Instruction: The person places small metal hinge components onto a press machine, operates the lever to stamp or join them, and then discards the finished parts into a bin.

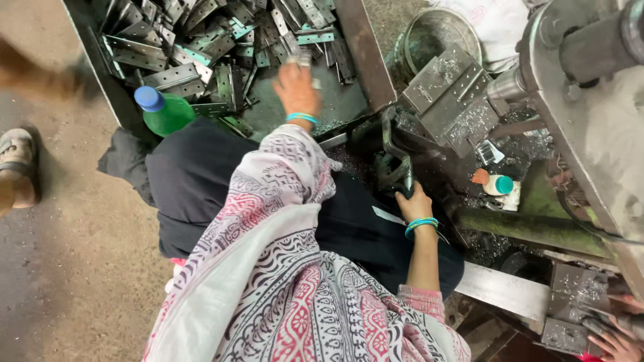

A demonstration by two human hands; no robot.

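I have only one view, from the camera worn on the head. It looks steeply down over the patterned scarf (268, 281) and the dark lap, so the body fills the lower middle. The view is close: the left hand (295, 87) reaches up toward the tray of metal brackets (201, 40) at the top, and the right hand (414, 201) is near the machine (577, 80) on the right. The ground (60, 255) shows on the left side. No second view shares this scene.

Soft even daylight, no hard shadows; motion blur top-left, edges warped.
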